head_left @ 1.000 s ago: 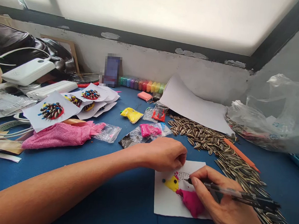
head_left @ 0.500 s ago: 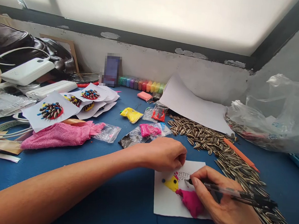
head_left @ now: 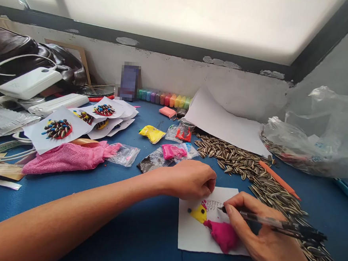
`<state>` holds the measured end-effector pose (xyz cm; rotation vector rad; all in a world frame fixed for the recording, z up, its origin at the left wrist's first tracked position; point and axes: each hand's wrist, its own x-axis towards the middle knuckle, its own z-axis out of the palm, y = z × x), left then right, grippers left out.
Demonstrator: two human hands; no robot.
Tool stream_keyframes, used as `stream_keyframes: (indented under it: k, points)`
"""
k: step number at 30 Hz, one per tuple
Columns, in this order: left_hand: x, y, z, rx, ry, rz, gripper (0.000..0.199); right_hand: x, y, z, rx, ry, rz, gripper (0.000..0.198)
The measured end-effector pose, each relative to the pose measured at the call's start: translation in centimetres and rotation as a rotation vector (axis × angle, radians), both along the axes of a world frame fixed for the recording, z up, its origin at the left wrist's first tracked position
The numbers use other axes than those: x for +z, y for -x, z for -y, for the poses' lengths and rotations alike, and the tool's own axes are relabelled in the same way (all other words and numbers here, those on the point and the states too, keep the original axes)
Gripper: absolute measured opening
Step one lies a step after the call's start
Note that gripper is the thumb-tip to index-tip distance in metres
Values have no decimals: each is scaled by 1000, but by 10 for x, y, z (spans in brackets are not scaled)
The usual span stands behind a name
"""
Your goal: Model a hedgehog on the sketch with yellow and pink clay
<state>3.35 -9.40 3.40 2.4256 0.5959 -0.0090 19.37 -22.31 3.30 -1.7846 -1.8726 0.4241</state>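
Observation:
My right hand (head_left: 252, 223) grips a black pen (head_left: 275, 222) whose tip meets a white sheet of paper (head_left: 193, 237). Rows of small curved ink marks (head_left: 214, 205) run across the upper part of this sheet. Below and left of them sits a yellow clay piece (head_left: 198, 214) with a dark dot on it and a blue dot at its tip. A larger magenta clay lump (head_left: 222, 235) lies right of it, partly behind my right hand. My left hand (head_left: 192, 180) rests on the sheet's top edge, its fingers curled in a loose fist and mostly hidden.
Sunflower seeds (head_left: 234, 154) spread along the right, with an orange marker (head_left: 279, 180) on them. Packets of yellow (head_left: 152, 133) and pink clay (head_left: 174, 151) lie beyond my left hand. Seed-and-clay pictures (head_left: 57, 129), a pink cloth (head_left: 67, 159) and white power banks (head_left: 31, 82) crowd the left.
My right hand and the pen have shifted slightly right along the sheet, and the ink marks extend farther. My left hand has stayed in place. The whole view has drifted a little.

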Motion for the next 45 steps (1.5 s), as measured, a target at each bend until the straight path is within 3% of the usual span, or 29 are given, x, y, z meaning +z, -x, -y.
stream_keyframes:
  k: [8, 19, 33, 40, 45]
  points:
    - [-1, 0, -1, 0, 0, 1, 15, -7, -3, 3, -7, 66, -24, 28]
    - [0, 1, -1, -7, 12, 10, 17, 6, 0, -2, -30, 10, 42, 28]
    - [-1, 1, -1, -3, 9, 15, 16, 6, -1, 1, 12, 76, 41, 28]
    - [-1, 1, -1, -9, 11, 20, 16, -1, -8, 3, -53, -31, 96, 29]
    - [1, 0, 0, -7, 12, 13, 16, 2, -7, 1, -24, -11, 97, 28]
